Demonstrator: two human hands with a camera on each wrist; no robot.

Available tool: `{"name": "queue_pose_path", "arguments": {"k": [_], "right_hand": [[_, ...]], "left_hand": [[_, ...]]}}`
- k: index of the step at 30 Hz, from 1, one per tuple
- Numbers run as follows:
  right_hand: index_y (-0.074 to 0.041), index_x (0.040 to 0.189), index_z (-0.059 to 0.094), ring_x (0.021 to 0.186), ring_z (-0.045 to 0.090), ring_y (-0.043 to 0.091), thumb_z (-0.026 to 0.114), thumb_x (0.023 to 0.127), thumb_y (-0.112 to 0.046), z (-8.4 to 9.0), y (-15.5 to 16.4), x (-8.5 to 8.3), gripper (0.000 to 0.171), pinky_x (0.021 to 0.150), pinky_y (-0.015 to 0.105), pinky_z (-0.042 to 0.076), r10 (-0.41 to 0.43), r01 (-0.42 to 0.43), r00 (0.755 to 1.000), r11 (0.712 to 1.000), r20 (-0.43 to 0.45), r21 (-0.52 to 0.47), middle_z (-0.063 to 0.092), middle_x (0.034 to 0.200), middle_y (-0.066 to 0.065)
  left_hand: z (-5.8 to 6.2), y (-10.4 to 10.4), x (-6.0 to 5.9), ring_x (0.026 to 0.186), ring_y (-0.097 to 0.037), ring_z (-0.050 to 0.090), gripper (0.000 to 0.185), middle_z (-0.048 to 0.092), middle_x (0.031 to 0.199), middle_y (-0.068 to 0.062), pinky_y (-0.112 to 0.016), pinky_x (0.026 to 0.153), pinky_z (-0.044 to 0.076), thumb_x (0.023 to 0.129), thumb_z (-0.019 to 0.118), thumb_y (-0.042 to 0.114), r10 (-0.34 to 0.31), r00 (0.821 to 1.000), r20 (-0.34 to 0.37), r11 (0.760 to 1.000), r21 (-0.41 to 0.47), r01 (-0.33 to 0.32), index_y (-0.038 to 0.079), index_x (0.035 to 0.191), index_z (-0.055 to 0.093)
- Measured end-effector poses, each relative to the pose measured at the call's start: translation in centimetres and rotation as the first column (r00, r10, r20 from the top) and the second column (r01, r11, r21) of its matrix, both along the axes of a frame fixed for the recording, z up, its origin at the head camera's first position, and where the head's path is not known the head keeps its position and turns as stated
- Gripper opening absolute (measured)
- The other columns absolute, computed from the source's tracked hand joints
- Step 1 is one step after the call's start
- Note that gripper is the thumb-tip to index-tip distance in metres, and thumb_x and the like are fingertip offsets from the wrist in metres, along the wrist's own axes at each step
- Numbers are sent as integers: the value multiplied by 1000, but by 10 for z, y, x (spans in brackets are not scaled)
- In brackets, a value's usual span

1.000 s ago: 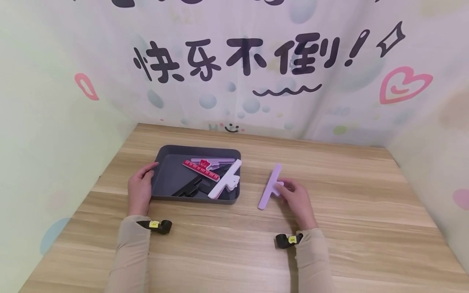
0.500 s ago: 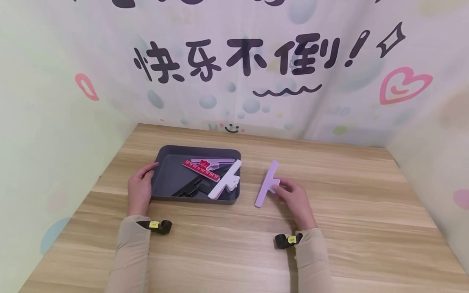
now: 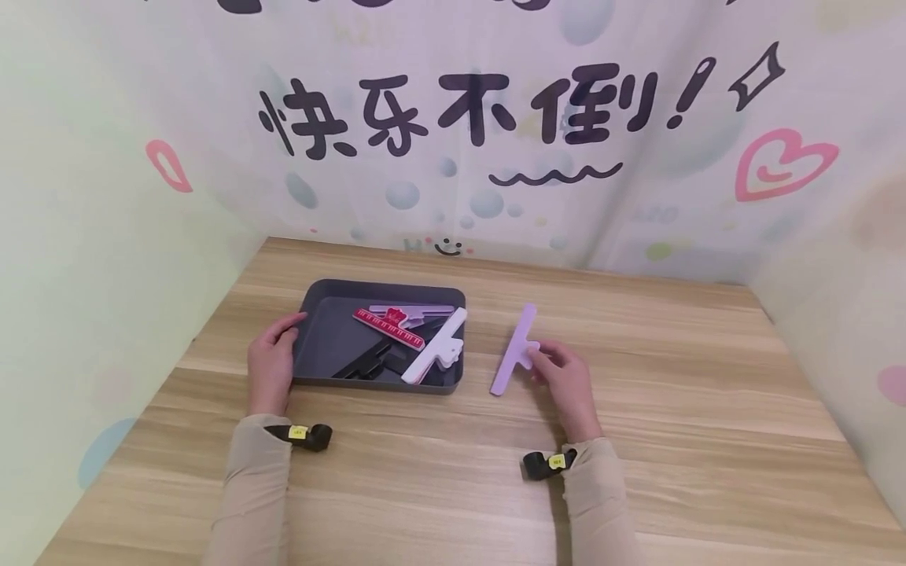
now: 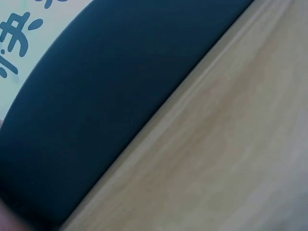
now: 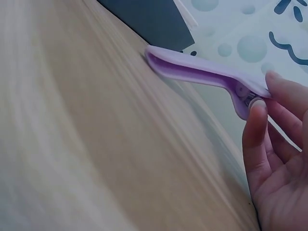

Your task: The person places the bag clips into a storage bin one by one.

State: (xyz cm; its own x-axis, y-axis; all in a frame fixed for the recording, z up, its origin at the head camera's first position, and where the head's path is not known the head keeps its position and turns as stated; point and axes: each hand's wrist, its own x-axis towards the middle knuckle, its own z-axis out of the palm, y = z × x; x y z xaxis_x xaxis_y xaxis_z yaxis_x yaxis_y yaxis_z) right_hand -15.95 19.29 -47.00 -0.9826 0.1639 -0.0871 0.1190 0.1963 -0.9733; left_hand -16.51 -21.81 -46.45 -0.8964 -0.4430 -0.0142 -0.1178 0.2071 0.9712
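Note:
A long lilac clip (image 3: 513, 349) is lifted a little off the wooden table (image 3: 637, 440), just right of the dark grey tray (image 3: 322, 346). My right hand (image 3: 562, 377) pinches its handle between thumb and fingers; the right wrist view shows the clip (image 5: 202, 72) held by my fingertips (image 5: 255, 108). My left hand (image 3: 272, 358) rests on the tray's left rim, fingers curled over the edge. In the tray lie a white clip (image 3: 435, 354), a red clip (image 3: 388, 327), a lilac clip (image 3: 418, 310) and a black one (image 3: 364, 364).
Patterned fabric walls (image 3: 453, 126) close the table in at the back and both sides. In the left wrist view only the tray's dark wall (image 4: 110, 96) and the table's wood (image 4: 231, 159) show.
My right hand has raised the lilac clip and carried it slightly left and back, toward the tray. The left hand and the tray stay put.

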Motion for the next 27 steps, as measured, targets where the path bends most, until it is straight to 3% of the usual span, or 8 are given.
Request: {"name": "queue_pose_path", "arguments": {"k": [27], "right_hand": [[-11, 99, 64, 64, 53, 18, 64, 80, -38, 0, -26, -12, 33, 55, 26, 46, 3, -6, 998, 999, -57, -52, 58, 82, 9]], "left_hand": [[1, 1, 1, 120, -10, 40, 29, 50, 128, 2, -30, 100, 31, 94, 42, 20, 9, 1000, -4, 1000, 6, -9, 18, 116, 62]]}}
